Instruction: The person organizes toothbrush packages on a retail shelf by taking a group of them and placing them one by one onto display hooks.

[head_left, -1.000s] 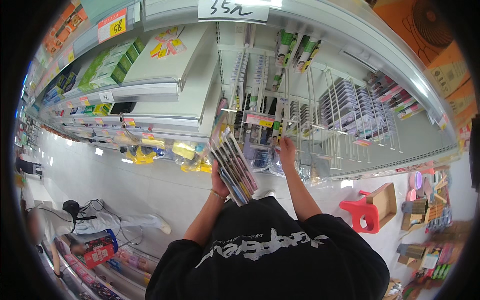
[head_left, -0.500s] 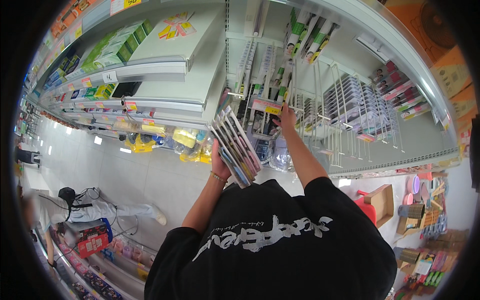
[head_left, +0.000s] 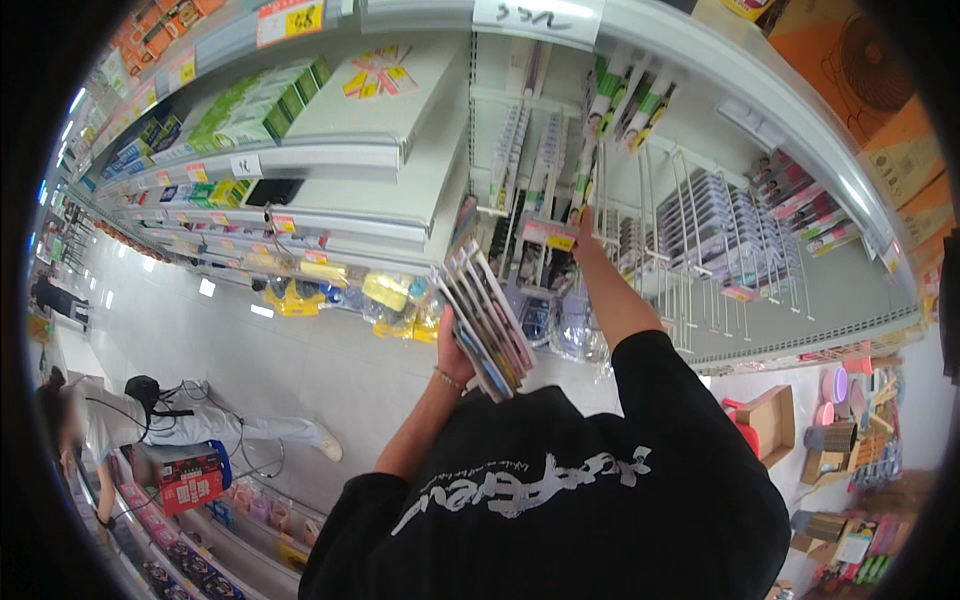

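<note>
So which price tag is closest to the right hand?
The pink-and-yellow tag just left of the right hand. The other tags are all farther from that hand.

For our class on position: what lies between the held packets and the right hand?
In the head view, dark packs hang between the held packets and the right hand.

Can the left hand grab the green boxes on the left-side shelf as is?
Probably not: the left hand is taken up by a stack of flat packs. The green boxes also sit well off to its left on the shelf, so it likely needs emptying first.
</note>
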The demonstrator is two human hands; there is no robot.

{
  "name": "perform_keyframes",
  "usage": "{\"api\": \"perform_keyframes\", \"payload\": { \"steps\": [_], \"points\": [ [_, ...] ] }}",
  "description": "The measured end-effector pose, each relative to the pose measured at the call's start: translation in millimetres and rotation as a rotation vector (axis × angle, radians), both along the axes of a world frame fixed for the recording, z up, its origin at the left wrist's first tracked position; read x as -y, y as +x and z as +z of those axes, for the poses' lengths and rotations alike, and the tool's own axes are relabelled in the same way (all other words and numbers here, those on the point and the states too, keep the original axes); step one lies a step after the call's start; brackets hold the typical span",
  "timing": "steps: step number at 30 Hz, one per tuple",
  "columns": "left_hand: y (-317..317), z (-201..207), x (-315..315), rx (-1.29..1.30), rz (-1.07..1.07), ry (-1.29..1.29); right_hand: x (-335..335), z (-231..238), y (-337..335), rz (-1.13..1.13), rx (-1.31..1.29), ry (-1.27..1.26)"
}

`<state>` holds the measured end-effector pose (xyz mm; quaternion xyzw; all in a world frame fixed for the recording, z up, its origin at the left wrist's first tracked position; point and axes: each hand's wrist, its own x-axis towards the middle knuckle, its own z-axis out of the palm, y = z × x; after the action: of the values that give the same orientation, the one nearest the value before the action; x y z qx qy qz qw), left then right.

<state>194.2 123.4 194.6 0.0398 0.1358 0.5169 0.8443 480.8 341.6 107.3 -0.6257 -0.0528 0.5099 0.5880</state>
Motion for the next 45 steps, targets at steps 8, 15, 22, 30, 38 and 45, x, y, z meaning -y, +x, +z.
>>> {"api": "perform_keyframes", "payload": {
  "steps": [8, 15, 22, 30, 38, 45],
  "points": [
    [-14, -5, 18, 0.095, -0.022, -0.049, 10, 9, -12, -0.113, 0.045, -0.068],
    [-21, -20, 25, 0.039, 0.040, -0.129, 186, 92, -80, 0.303, -0.266, 0.273],
    [-17, -20, 10, 0.073, -0.066, -0.013, 286, 344, -150, 0.999, -1.193, 1.019],
    [4, 10, 7, 0.162, -0.142, 0.026, 311, 420, -193, 0.899, -1.760, 1.242],
    [5, 6, 17, 0.086, -0.069, -0.007, 315, 416, -205, 0.931, -1.770, 1.195],
    [3, 0, 17, 0.233, -0.119, 0.041, 308, 419, -205, 0.997, -1.751, 1.223]
  ]
}}
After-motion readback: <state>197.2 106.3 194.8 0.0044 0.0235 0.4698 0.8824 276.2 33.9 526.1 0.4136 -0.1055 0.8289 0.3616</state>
